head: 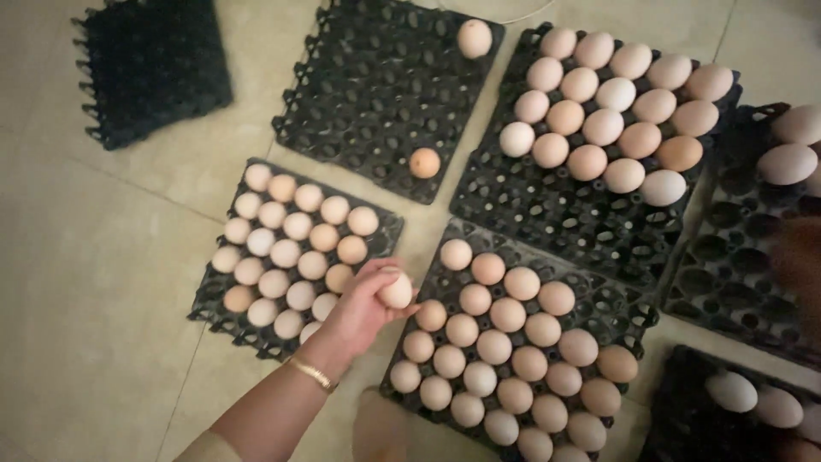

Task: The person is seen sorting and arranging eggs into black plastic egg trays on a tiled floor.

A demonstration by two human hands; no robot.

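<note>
Far to the left of the centre tray, at the top corner, lies an empty black tray on the pale tiled floor. Its rim is spiky and its surface is matt.

Just left of the centre tray is the left tray. It is mostly filled with smooth eggs, cream to light tan.

The left hand, with a thin gold bracelet at the wrist, hovers over the gap between these two trays. Its fingers are curled closed around the held egg, which is pale and oval, and the thumb lies along one side. The held egg is above the near left corner of the centre tray, touching no other egg.

I think a light grip with the fingertips is best here, because the shell is thin and hard. The egg should be lowered straight into a cup, not slid against its neighbours.

Above the centre tray, a nearly bare tray holds only a pale egg and an orange-brown egg. Its round cups with holes are easy to see.

The centre tray itself is almost full. Up and right of it, the upper right tray is full only in its far half.

At the right edge, two more trays are partly visible. I cannot make out the right hand; a dark blur there may be it.
</note>
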